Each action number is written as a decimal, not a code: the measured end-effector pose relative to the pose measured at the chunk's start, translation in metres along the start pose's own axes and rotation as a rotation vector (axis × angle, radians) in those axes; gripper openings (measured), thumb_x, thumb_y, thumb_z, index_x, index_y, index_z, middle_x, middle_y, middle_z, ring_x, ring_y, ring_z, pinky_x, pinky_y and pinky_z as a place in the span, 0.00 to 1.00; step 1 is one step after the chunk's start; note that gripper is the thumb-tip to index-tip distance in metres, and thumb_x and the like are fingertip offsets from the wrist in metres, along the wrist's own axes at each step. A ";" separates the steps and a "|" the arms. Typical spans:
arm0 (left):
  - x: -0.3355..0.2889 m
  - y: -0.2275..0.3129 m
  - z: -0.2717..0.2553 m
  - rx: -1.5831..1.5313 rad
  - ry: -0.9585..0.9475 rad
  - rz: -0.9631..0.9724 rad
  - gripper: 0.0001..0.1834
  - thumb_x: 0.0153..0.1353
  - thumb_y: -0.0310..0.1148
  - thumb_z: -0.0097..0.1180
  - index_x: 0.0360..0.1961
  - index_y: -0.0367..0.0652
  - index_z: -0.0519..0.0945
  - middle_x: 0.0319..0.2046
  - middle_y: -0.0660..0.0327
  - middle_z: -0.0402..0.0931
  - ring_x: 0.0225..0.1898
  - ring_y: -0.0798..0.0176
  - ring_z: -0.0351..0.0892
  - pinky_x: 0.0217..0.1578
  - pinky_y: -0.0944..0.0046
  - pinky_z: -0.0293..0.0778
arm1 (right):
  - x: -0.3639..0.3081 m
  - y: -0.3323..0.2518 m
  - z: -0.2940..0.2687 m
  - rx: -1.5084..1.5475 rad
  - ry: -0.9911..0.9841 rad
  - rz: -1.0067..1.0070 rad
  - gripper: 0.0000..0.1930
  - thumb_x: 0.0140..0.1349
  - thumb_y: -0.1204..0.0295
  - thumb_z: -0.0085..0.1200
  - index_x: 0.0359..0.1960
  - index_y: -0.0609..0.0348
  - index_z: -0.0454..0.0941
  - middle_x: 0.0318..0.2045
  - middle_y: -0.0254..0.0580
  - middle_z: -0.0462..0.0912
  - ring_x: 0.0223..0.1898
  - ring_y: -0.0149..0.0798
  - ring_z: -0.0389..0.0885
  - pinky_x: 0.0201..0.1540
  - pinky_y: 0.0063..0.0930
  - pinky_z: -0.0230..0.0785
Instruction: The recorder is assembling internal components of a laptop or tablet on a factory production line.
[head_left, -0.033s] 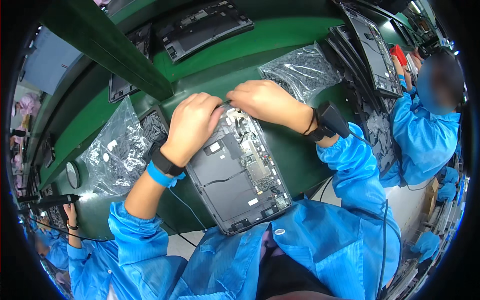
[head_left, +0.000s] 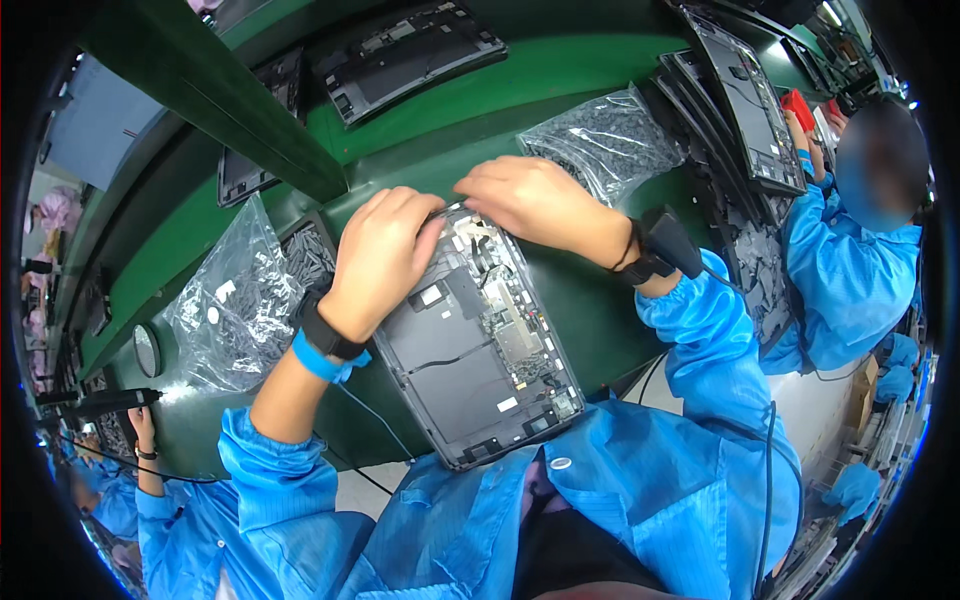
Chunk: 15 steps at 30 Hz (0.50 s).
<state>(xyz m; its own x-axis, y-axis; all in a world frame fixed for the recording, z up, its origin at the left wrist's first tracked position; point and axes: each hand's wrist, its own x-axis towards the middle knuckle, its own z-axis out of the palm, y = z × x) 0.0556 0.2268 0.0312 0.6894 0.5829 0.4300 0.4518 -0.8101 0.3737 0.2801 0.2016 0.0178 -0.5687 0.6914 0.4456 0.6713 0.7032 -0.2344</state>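
Observation:
An opened laptop casing (head_left: 455,390) lies tilted in front of me, its near edge against my blue coat. Its circuit board (head_left: 515,340), cables and dark inner panels show. At the far left corner my left hand (head_left: 382,250) is closed on the casing's edge, thumb on the near side and fingers beyond. My right hand (head_left: 535,200) is at the far edge, fingers bent and pressed together just right of the left fingertips. What the right fingers pinch, if anything, is too small to make out. Both wrists wear black bands; a blue strap (head_left: 318,357) circles the left one.
Clear bags (head_left: 235,310) (head_left: 605,140) of small dark parts flank the casing. Another opened casing (head_left: 410,60) lies on the green shelf beyond, behind a green post (head_left: 230,100). More casings (head_left: 745,100) are stacked at right, near a co-worker (head_left: 850,270). Another co-worker's hand shows at left.
My right hand has shifted very slightly up and away from the casing's far edge. The left hand and the casing stay almost where they were.

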 end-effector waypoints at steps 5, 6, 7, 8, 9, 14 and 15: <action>-0.020 0.029 -0.024 -0.130 -0.156 -0.096 0.22 0.43 0.36 0.73 0.40 0.42 0.82 0.36 0.58 0.76 0.40 0.51 0.74 0.42 0.57 0.72 | -0.021 -0.005 -0.022 0.186 0.214 0.172 0.06 0.58 0.75 0.59 0.37 0.60 0.82 0.36 0.42 0.84 0.37 0.46 0.83 0.40 0.36 0.76; -0.024 0.030 -0.023 -0.131 -0.200 -0.116 0.21 0.42 0.36 0.74 0.38 0.42 0.82 0.37 0.58 0.75 0.40 0.51 0.73 0.42 0.57 0.72 | -0.024 -0.008 -0.022 0.213 0.242 0.177 0.05 0.57 0.77 0.59 0.35 0.60 0.82 0.35 0.43 0.84 0.36 0.46 0.83 0.39 0.36 0.76; -0.025 0.030 -0.021 -0.133 -0.202 -0.115 0.21 0.42 0.36 0.74 0.38 0.42 0.82 0.37 0.58 0.75 0.40 0.51 0.73 0.42 0.57 0.72 | -0.028 -0.012 -0.022 0.213 0.242 0.180 0.05 0.57 0.77 0.59 0.35 0.60 0.82 0.35 0.43 0.84 0.36 0.46 0.83 0.39 0.36 0.76; -0.025 0.030 -0.020 -0.161 -0.230 -0.115 0.20 0.42 0.35 0.74 0.36 0.41 0.81 0.37 0.58 0.75 0.41 0.50 0.73 0.43 0.56 0.72 | -0.033 -0.016 -0.021 0.225 0.244 0.186 0.06 0.57 0.77 0.59 0.36 0.60 0.82 0.35 0.43 0.84 0.36 0.46 0.83 0.39 0.36 0.76; -0.027 0.029 -0.018 -0.188 -0.258 -0.117 0.18 0.42 0.34 0.74 0.34 0.41 0.81 0.37 0.58 0.75 0.42 0.49 0.72 0.44 0.55 0.71 | -0.037 -0.019 -0.021 0.238 0.245 0.191 0.06 0.57 0.77 0.60 0.36 0.60 0.83 0.35 0.43 0.84 0.36 0.46 0.83 0.38 0.36 0.76; -0.023 0.028 -0.011 -0.658 -0.265 -0.486 0.08 0.59 0.28 0.66 0.33 0.38 0.78 0.24 0.69 0.78 0.22 0.81 0.71 0.23 0.77 0.66 | -0.047 -0.035 -0.027 0.105 0.305 0.074 0.11 0.51 0.77 0.62 0.38 0.57 0.82 0.37 0.38 0.84 0.32 0.39 0.82 0.33 0.31 0.73; -0.022 0.024 -0.013 -0.808 -0.265 -0.584 0.07 0.63 0.29 0.63 0.34 0.38 0.77 0.25 0.67 0.80 0.23 0.79 0.74 0.24 0.78 0.69 | -0.045 -0.041 -0.028 0.114 0.304 0.066 0.11 0.51 0.77 0.62 0.38 0.57 0.82 0.37 0.38 0.84 0.32 0.39 0.82 0.33 0.31 0.73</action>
<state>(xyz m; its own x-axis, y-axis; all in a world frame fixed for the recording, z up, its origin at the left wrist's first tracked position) 0.0436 0.1955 0.0407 0.6316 0.7598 -0.1544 0.3087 -0.0638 0.9490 0.2914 0.1365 0.0315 -0.3464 0.6670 0.6596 0.6345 0.6845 -0.3589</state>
